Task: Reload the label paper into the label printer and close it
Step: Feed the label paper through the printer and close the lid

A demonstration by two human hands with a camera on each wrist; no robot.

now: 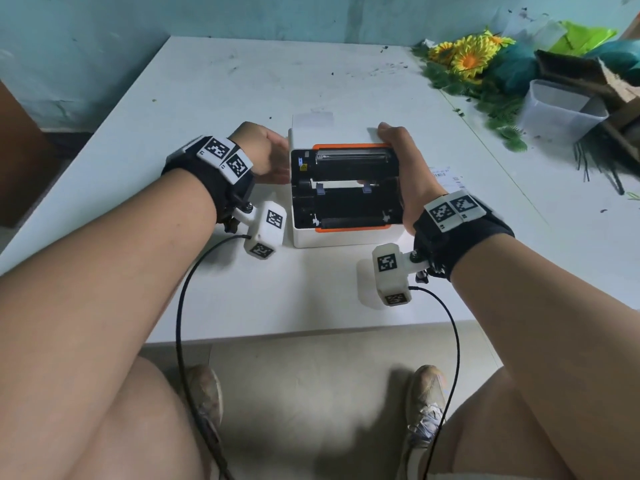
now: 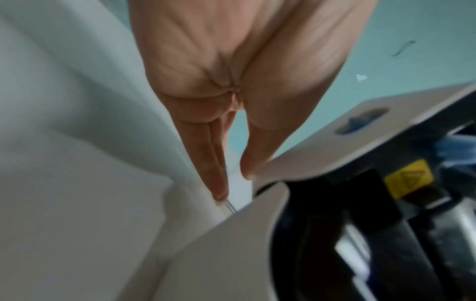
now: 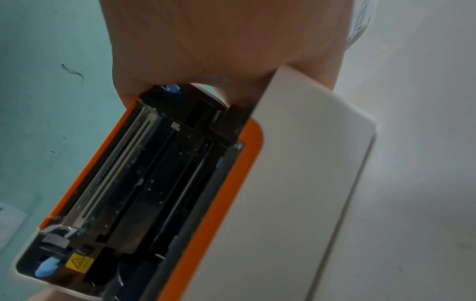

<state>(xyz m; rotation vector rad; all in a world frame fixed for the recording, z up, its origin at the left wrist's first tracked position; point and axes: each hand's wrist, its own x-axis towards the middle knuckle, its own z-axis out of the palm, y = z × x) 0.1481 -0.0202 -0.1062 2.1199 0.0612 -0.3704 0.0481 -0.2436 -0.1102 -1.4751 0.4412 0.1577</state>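
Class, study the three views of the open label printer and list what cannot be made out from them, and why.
- Head view: the right hand covers the label printer's right side; its grip is unclear.
- Head view: print on the label sheet is too small.
- Left wrist view: motion blur hides detail around the left hand fingertips.
- Right wrist view: the palm fills the top; fingers are cut off.
- No label paper roll shows anywhere.

printer (image 1: 346, 233) on table (image 1: 214, 81), between hands
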